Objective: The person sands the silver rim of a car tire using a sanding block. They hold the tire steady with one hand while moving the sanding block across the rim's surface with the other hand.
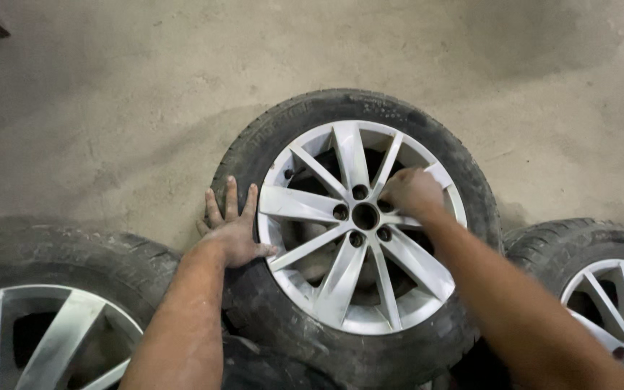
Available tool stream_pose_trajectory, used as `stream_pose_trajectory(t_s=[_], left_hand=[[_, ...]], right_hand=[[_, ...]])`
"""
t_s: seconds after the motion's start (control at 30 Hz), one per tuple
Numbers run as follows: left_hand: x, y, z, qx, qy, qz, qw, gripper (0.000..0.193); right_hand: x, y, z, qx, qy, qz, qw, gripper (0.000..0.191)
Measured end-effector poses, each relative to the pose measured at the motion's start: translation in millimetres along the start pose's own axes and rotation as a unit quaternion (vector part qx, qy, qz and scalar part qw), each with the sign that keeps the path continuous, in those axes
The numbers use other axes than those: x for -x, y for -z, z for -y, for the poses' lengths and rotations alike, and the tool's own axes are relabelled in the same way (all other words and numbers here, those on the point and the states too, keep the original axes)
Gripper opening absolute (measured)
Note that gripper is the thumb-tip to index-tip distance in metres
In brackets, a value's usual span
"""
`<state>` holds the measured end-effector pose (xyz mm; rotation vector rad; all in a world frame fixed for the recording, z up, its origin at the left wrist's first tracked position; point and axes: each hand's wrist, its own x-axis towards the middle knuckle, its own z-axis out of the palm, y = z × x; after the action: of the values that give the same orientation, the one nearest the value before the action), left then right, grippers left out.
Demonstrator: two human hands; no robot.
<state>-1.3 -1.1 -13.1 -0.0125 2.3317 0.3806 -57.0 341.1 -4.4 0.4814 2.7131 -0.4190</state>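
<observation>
Two bare forearms come up from the bottom edge, closest to the camera, each reaching onto a black rubber tyre mounted on a silver multi-spoke alloy rim, which lies in the middle of the view, propped at a tilt with its lower edge over the tyres beside it. The left hand lies flat with fingers spread wide on the tyre's left sidewall, its thumb touching the edge of the rim; it presses rather than grips. The right hand is up on the rim just right of the round centre hub hole, fingers curled over a spoke near the ring of bolt holes; the hand is blurred, so I cannot tell whether it holds anything small. A second dusty tyre with a silver spoked rim lies at lower left, just beside the left forearm, and a third tyre with a silver rim sits at the right edge, partly tucked under the middle one. All of them rest on a grey, stained concrete floor
</observation>
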Motion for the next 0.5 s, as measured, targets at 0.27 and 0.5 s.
stream_pose_trajectory(t_s=[0.27, 0.5], left_hand=[[1.8, 1.3, -0.3, 0.003, 0.007, 0.010, 1.000, 0.138], [2.6, 3.0, -1.0, -0.009, 0.005, 0.009, 1.000, 0.139]], right_hand=[[5.6, 8.2, 8.7, -0.024, -0.012, -0.029, 0.999, 0.025], [2.3, 10.5, 8.3, 0.266, 0.290, -0.129, 0.910, 0.020]])
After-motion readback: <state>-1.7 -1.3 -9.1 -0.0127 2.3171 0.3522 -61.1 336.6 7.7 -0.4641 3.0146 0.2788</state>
